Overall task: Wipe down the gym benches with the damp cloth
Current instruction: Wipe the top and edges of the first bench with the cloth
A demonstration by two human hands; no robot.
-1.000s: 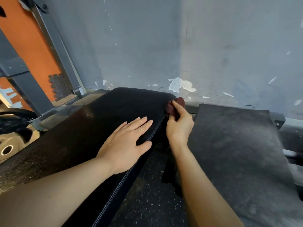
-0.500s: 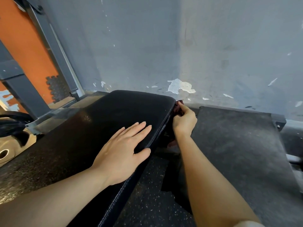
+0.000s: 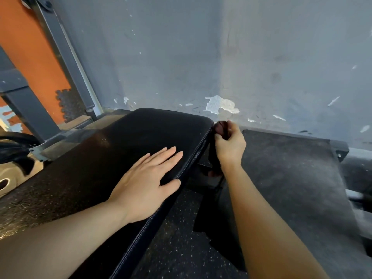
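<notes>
A person's two bare forearms reach forward over a long black padded vinyl bench (image 3: 124,150) that runs from the lower left up toward a corner of a grey painted wall (image 3: 201,57) with patches of peeling paint.

The left hand (image 3: 145,182) lies flat on the top of the bench near its right edge, fingers straight and together, thumb spread along the stitched seam; its grip is open and holds nothing.

The right hand (image 3: 229,146) is at the far right corner of the bench, just beside the pad's edge. Its fingers are curled in a closed grip around a small dark maroon cloth (image 3: 222,127), a bunched piece of which shows above the knuckles, touching or almost touching the corner of the pad. A dark strip hangs below the hand along the side of the bench; whether it is part of the cloth cannot be told.

To the right, well below the pad, lies a second, dusty dark grey flat pad (image 3: 281,178). Between the two is black speckled rubber floor (image 3: 181,248). At the left stand grey steel frame posts (image 3: 66,57) against an orange wall (image 3: 30,43).
</notes>
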